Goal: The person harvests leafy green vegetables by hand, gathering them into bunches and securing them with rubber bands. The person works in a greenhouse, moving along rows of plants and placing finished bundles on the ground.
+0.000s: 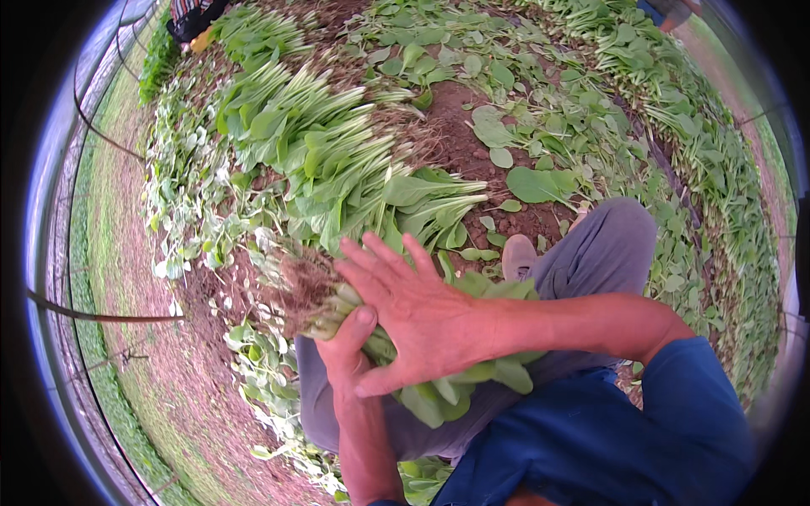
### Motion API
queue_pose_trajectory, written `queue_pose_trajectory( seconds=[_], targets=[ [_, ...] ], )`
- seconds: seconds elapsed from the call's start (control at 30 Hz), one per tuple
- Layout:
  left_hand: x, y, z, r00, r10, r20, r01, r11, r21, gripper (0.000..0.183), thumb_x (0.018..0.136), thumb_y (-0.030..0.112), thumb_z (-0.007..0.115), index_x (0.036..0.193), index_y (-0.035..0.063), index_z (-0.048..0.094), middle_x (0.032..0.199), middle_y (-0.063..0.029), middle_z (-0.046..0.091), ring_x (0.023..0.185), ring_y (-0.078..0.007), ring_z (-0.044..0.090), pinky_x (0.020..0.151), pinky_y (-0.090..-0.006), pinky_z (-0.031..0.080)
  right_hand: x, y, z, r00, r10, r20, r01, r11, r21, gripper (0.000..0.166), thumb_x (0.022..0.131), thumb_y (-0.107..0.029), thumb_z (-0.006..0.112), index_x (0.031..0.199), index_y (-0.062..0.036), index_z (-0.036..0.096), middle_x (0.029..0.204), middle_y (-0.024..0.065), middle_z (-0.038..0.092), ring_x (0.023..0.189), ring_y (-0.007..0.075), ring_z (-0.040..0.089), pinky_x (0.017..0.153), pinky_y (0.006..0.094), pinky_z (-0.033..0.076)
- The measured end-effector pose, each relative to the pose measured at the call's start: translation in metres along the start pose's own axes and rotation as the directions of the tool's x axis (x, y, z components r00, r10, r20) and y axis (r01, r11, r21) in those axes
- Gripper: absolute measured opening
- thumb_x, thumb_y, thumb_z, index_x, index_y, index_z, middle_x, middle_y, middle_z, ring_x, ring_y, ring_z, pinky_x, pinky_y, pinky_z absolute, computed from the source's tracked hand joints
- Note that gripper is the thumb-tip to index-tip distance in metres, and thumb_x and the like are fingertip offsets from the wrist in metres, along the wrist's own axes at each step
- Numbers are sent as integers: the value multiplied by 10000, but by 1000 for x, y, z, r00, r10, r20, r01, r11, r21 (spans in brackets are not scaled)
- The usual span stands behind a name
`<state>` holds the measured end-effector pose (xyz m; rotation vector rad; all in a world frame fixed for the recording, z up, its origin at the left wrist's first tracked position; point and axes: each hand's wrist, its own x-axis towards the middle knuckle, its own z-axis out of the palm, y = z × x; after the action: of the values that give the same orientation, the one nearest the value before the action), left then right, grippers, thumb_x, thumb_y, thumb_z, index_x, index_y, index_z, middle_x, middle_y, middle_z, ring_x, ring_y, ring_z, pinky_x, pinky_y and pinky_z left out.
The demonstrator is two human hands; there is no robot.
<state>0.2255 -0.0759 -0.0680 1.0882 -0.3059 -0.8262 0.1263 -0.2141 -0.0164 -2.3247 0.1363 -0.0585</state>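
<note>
A bunch of leafy greens with roots [380, 345] lies over my lap, its brown roots to the left and its leaves to the right. Around its stems near the roots is my left hand [348, 341], the thumb on top. My right hand [421, 310] rests flat across the top of the bunch, fingers spread, its thumb pointing towards my left wrist. The underside of the bunch and most of my left fingers are hidden.
Rows of pulled greens [304, 139] lie ahead with roots to the right. Loose leaves [538, 183] cover reddish soil [459, 120]. More greens [690, 133] line the right side. Thin curved rods [107, 316] stand at left. Parts of other people [190, 22] show at the top edge.
</note>
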Motion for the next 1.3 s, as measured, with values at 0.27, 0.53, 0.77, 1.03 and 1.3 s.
queue_pose_trajectory(
  seconds=[0.27, 0.53, 0.77, 1.03, 1.3],
  targets=[
    [-23, 18, -23, 999, 31, 9, -30, 994, -108, 842, 803, 248, 794, 1501, 1, 393, 1129, -151, 647, 978, -293, 692, 976, -477, 572, 22, 80, -2, 996, 18, 88, -87, 441, 893, 813, 1044, -595, 543, 1549, 26, 406, 1519, 224, 506, 1381, 336, 515, 1112, 444, 445],
    [-4, 24, -26, 913, 173, 369, -119, 979, -164, 818, 768, 244, 954, 1333, 87, 384, 863, -90, 624, 714, -289, 670, 789, -491, 591, 18, 382, 123, -45, 972, 230, -223, -234, 946, 499, 941, -431, 765, 1233, -53, 622, 966, 74, 630, 748, 202, 592, 625, 374, 535],
    [-5, 32, -13, 949, 77, 306, -41, 992, -122, 741, 819, 193, 926, 1297, 94, 368, 912, -120, 655, 783, -349, 711, 851, -511, 591, 27, 417, 144, -186, 976, 114, -100, -135, 986, 362, 973, -396, 738, 1035, -60, 618, 886, 40, 575, 710, 175, 546, 595, 377, 482],
    [18, 8, -42, 720, 263, 642, 75, 890, -449, 395, 1146, 286, 405, 1446, 29, 380, 1256, -387, 634, 1160, -539, 650, 1071, -712, 421, 36, 365, 125, -76, 996, -55, 343, 78, 936, 331, 1063, -381, 575, 1188, -75, 552, 1092, 84, 634, 959, 246, 649, 876, 454, 569],
    [14, 12, -35, 703, 279, 654, 72, 887, -456, 370, 1141, 259, 425, 1429, 28, 394, 1235, -380, 649, 1158, -532, 656, 1082, -704, 415, -26, 421, 88, 501, 825, 262, 144, -378, 914, 252, 1042, -322, 612, 981, -78, 595, 721, 32, 540, 609, 228, 552, 607, 400, 575]
  ],
)
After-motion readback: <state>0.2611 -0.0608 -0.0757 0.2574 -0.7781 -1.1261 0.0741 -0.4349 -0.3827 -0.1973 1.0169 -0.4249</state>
